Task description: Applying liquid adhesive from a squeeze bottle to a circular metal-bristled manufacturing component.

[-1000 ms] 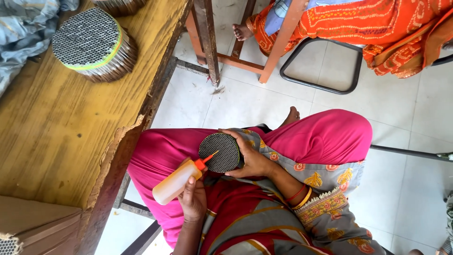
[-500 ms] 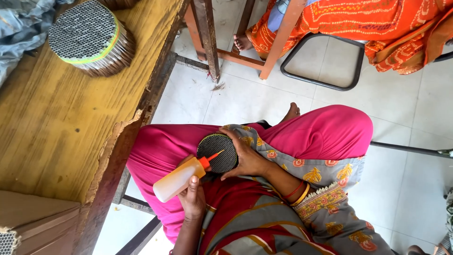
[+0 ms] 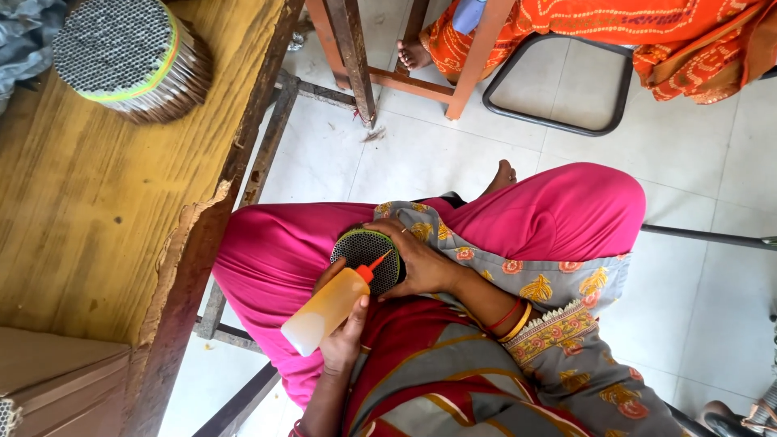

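A round bundle (image 3: pixel 366 257) of thin tubes is resting on the person's lap, the right hand (image 3: pixel 421 263) clasping its side. The left hand (image 3: pixel 344 340) is gripping a squeeze bottle (image 3: pixel 328 309), its red nozzle touching the bundle's face; gluing seems underway, and the next move likely calls for steady nozzle travel. A second bundle (image 3: pixel 121 57) is sitting on the table (image 3: pixel 89 210). Any glue is too small to see.

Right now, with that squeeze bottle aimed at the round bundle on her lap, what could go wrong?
The bottle has its red nozzle at the bundle's face, so a hard squeeze by the left hand might spill onto the pink trousers. The bundle sits on the lap, steadied only by the right hand; it could slip.
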